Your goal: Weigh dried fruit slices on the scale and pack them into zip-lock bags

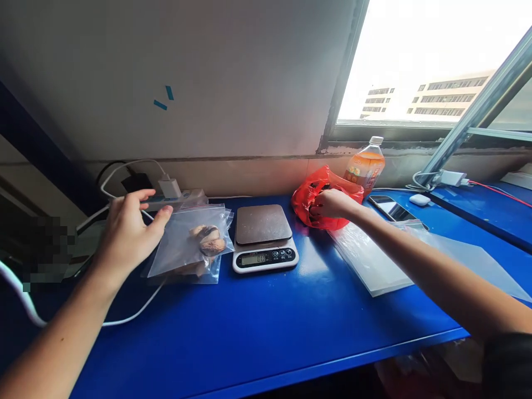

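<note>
My left hand (133,228) hovers at the left with thumb and fingers apart, holding nothing. Beside it lie clear zip bags (172,244); the top one has dried brown pieces (209,241), perhaps mushrooms, in its right end. My right hand (331,204) reaches into the mouth of a red plastic bag (301,202). Its fingertips are hidden among the bag's folds, so what they touch does not show. Dark contents peek out at the bag's top. Between the hands stands a digital kitchen scale (264,224), its metal plate bare and its display reading about zero.
A stack of flat clear bags (374,266) lies under my right forearm. Behind it are an orange drink bottle (366,166), a phone (393,208) and a white earbud case (419,200). A charger (169,187) with white cables sits at the back left. The blue table's front edge (332,360) runs below.
</note>
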{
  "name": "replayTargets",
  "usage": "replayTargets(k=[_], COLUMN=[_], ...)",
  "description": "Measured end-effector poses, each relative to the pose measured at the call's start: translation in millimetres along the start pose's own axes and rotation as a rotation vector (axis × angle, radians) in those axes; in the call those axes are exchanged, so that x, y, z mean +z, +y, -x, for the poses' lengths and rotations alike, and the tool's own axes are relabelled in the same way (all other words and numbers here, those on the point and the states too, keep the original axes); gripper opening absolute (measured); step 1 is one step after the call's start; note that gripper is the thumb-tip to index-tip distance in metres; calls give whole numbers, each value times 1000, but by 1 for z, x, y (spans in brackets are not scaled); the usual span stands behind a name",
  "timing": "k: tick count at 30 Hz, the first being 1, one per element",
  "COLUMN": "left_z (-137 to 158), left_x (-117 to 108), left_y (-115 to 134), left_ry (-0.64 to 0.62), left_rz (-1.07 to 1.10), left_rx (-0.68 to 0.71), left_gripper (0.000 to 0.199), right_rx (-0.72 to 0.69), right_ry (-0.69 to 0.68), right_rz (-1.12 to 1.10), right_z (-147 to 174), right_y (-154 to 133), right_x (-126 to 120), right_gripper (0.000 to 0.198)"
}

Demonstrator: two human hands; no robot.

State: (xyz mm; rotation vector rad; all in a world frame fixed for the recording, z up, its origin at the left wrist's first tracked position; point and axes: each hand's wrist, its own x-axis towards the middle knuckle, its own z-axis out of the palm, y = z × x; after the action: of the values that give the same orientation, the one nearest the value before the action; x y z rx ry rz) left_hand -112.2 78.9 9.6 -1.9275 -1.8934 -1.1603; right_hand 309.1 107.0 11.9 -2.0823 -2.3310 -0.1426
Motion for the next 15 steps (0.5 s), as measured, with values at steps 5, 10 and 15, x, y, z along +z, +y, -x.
replayTargets(k=[5,10,15], left_z=[19,23,25], left_x=[-9,-8,-6], left_y=[17,32,31], left_ry=[-25,-148,-329], left_rz=[-19,-18,-32], left_rx=[110,152,149], left_gripper=[48,45,44], right_rx=[96,98,119], right_ry=[-11,3,13], right_rz=[2,-28,-42], right_z=[-9,-2,-8], right_y=[6,13,6], right_x=[5,6,16], right_gripper=[29,34,30])
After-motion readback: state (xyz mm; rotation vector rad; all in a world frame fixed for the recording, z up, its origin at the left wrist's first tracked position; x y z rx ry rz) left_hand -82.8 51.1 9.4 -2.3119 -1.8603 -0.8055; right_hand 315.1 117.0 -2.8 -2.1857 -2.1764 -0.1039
